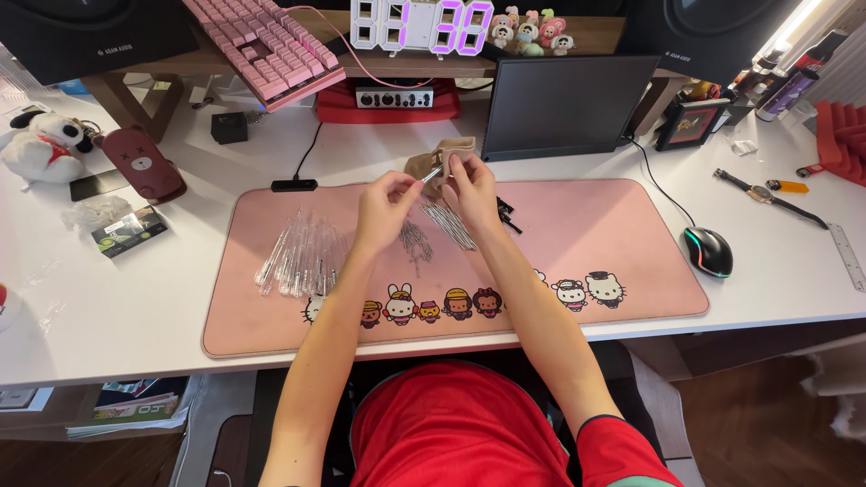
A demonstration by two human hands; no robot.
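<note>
both hands, left hand and right hand, pinch what appears to be a thin metal rod above the far middle of the pink mat; a loosened pinch could drop it among the loose rods.

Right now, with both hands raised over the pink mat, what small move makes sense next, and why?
Probably lower the thin metal pin, pinched between left hand and right hand, toward the clear tubes, since loose pins lie beside them on the mat.
</note>
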